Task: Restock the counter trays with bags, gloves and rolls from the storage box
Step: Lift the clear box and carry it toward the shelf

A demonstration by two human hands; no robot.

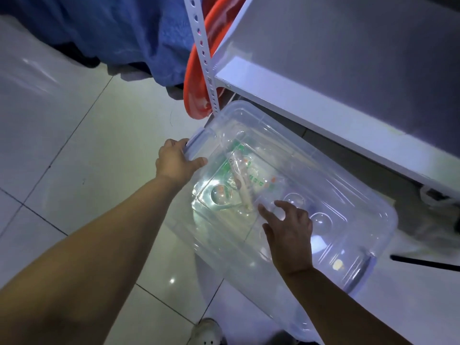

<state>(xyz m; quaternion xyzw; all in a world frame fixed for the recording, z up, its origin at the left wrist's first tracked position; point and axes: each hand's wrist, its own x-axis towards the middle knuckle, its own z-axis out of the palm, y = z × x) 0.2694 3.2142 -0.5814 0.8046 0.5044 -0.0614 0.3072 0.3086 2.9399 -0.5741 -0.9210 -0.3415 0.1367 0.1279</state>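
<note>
Clear ribbed plastic storage box (323, 195), seemingly lidded

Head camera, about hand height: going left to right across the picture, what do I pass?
Tiled floor → left hand on the end latch of the storage box → clear lid → right hand resting on the lid → white shelf.
</note>
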